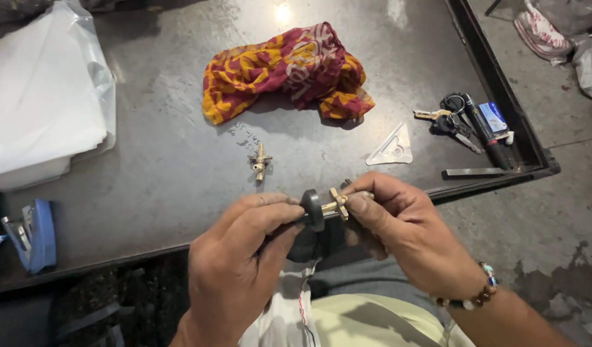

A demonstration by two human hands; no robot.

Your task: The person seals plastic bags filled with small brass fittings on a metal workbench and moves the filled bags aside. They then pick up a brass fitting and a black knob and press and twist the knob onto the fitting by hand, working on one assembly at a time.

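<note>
A small brass valve fitting (338,204) with a black round knob (312,209) is being held between both hands, just over the near edge of the dark metal table (180,173). The left hand (244,257) is being kept closed around the knob end, fingers curled tight; the right hand (399,231) is being pinched shut on the brass body, thumb and forefinger on the cross-shaped part. Risk as judged: the piece is being gripped only at the fingertips and past the table edge, so a slip under twisting could be sending it to the floor; a crooked turn could be damaging the thread. Count: one brass fitting in hand, one second brass fitting (260,162) lying just beyond the hands; one red-and-yellow cloth (289,67) farther out; one bunch of keys (447,119) and one marker pen (485,132) beyond the right hand; one clear triangular piece (391,148); one white plastic bag (42,90) and one blue stapler-like tool (35,234) off to the left.
</note>
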